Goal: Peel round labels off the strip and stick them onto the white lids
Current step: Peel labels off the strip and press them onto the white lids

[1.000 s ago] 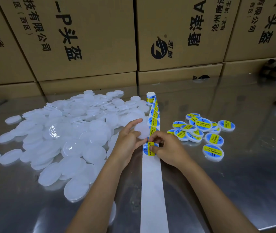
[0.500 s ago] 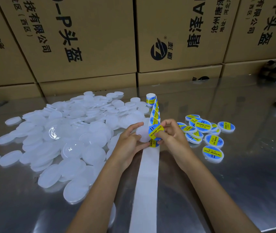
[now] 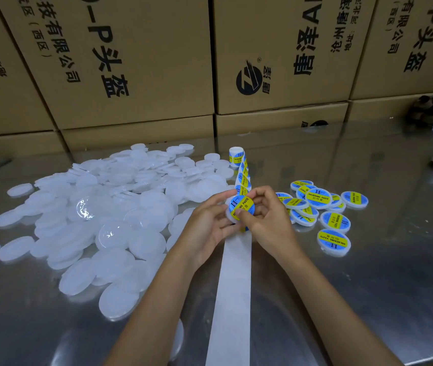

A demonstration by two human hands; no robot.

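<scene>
A round blue and yellow label (image 3: pixel 241 206) sits on a white lid (image 3: pixel 229 216) held up off the worktop (image 3: pixel 368 286) between both hands. The left hand (image 3: pixel 207 225) cups the lid from its side, fingers (image 3: pixel 220 198) curled round the rim, probably to keep it steady and facing up. The right hand (image 3: pixel 268 220) pinches the label's near edge with thumb and forefinger, its other fingers curled against the lid's far side, which looks like pressing the label down flat. Just beyond the fingers the strip (image 3: pixel 244 173) of unused labels runs away to a small roll (image 3: pixel 236 154); below the hands its bare white backing (image 3: pixel 232 299) trails toward the person. Right of the fingers lie the finished lids (image 3: pixel 334 221), kept apart from the heap of plain lids (image 3: pixel 104 207) on the left, within easy reach. Cardboard boxes (image 3: pixel 131 62) stand behind.
</scene>
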